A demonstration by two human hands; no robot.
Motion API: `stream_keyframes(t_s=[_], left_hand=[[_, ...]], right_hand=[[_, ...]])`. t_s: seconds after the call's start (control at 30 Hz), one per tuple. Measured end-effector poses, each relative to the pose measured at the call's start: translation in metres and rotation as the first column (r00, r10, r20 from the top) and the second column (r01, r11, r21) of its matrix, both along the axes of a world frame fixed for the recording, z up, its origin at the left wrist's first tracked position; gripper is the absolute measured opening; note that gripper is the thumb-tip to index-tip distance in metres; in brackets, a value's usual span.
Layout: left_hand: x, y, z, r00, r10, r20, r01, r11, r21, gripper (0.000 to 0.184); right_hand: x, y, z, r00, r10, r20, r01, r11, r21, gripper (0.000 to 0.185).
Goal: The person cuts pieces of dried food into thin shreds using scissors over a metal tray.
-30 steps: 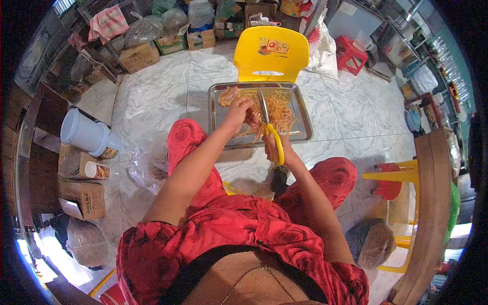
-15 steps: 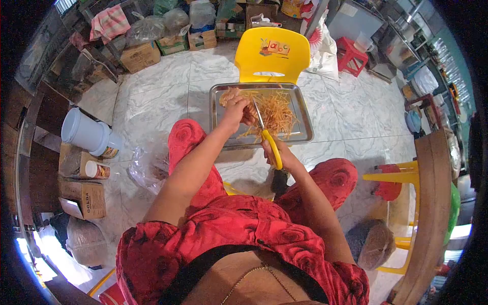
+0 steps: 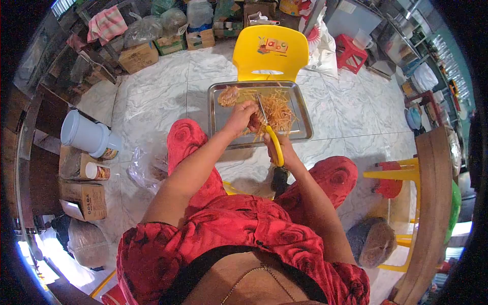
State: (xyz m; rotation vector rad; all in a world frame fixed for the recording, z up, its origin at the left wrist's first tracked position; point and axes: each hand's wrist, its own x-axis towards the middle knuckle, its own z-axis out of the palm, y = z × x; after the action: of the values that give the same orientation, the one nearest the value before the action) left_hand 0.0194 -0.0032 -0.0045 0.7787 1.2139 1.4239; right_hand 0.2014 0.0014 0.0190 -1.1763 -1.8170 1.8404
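Observation:
My right hand (image 3: 283, 151) is closed round the yellow handles of a pair of scissors (image 3: 275, 142), their metal blades pointing up and away from me over the tray. Close to the blades, my left hand (image 3: 242, 118) has its fingers pinched on a reddish-brown food piece, mostly hidden by the fingers. Both hands are at the near side of a metal tray (image 3: 216, 133). A heap of thin orange-brown strips (image 3: 282, 114) covers the tray's middle and right. Ridged, light brown pieces (image 3: 229, 95) lie in its upper left corner.
Behind the tray rises a yellow chair back (image 3: 272, 48). White buckets (image 3: 84, 132) and cardboard boxes (image 3: 84, 200) stand at left, beside a clear plastic bag (image 3: 147, 165). A red stool (image 3: 351, 55) is at the far right, a yellow stool (image 3: 394, 173) nearer. Bags and boxes line the back.
My left hand has shifted slightly right and toward me, and the food piece in it shows less. The pieces in the tray's corner are now more exposed. The scissors stay in my right hand.

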Motion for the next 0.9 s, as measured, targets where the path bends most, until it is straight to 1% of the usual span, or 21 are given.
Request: stream_keyframes(t_s=[0.07, 0.2, 0.27, 0.3, 0.37, 0.4, 0.47, 0.5, 0.57, 0.6, 0.67, 0.77, 0.9], left_hand=[[0.0, 0.001, -0.001, 1.0, 0.005, 0.031, -0.005, 1.0, -0.008, 0.014], [-0.002, 0.002, -0.001, 1.0, -0.02, 0.022, 0.02, 1.0, 0.013, 0.013], [-0.001, 0.0, 0.002, 0.996, -0.006, 0.088, 0.005, 1.0, 0.013, 0.013], [-0.004, 0.001, 0.001, 0.996, -0.005, 0.089, 0.004, 1.0, 0.012, 0.013], [-0.016, 0.005, 0.002, 0.987, 0.041, 0.154, -0.05, 0.997, 0.053, 0.016], [-0.021, 0.005, 0.005, 0.987, 0.042, 0.154, -0.05, 0.997, 0.053, 0.016], [-0.031, 0.004, 0.01, 0.977, 0.082, 0.197, -0.094, 0.994, 0.052, 0.015], [-0.035, 0.005, 0.007, 0.977, 0.083, 0.198, -0.095, 0.994, 0.053, 0.015], [-0.042, 0.007, 0.002, 0.968, 0.064, 0.242, -0.083, 0.994, 0.068, 0.014], [-0.044, 0.006, 0.003, 0.968, 0.065, 0.243, -0.084, 0.994, 0.067, 0.014], [-0.046, 0.004, 0.006, 0.972, 0.039, 0.231, -0.062, 0.994, 0.09, 0.014], [-0.049, 0.004, 0.006, 0.977, 0.052, 0.207, -0.076, 0.991, 0.11, 0.014], [-0.052, 0.004, 0.007, 0.976, 0.107, 0.189, -0.129, 0.986, 0.108, 0.013]], right_hand=[[-0.001, 0.0, 0.005, 0.999, -0.002, 0.048, -0.002, 0.997, 0.078, 0.039], [0.001, 0.006, -0.002, 0.999, -0.014, 0.04, 0.013, 0.999, 0.032, 0.037], [0.0, 0.006, -0.001, 0.998, -0.042, 0.05, 0.039, 0.997, 0.061, 0.035], [0.0, 0.007, -0.004, 0.998, -0.041, 0.051, 0.038, 0.997, 0.061, 0.035], [-0.001, 0.012, -0.018, 0.993, -0.058, -0.1, 0.059, 0.998, 0.003, 0.039], [0.001, 0.014, -0.024, 0.993, -0.058, -0.1, 0.058, 0.998, 0.002, 0.039], [0.004, 0.02, -0.035, 0.983, 0.01, -0.183, -0.016, 0.999, -0.034, 0.034], [0.004, 0.018, -0.032, 0.983, 0.011, -0.183, -0.017, 0.999, -0.034, 0.034], [0.006, 0.012, -0.024, 0.985, 0.095, -0.142, -0.104, 0.993, -0.051, 0.034], [0.007, 0.01, -0.019, 0.985, 0.096, -0.142, -0.105, 0.993, -0.051, 0.034], [0.007, 0.006, -0.012, 0.964, 0.207, -0.164, -0.2, 0.978, 0.06, 0.034], [0.009, 0.005, -0.01, 0.967, 0.212, -0.14, -0.211, 0.977, 0.017, 0.036], [0.01, 0.005, -0.008, 0.968, 0.232, -0.093, -0.229, 0.972, 0.044, 0.038]])
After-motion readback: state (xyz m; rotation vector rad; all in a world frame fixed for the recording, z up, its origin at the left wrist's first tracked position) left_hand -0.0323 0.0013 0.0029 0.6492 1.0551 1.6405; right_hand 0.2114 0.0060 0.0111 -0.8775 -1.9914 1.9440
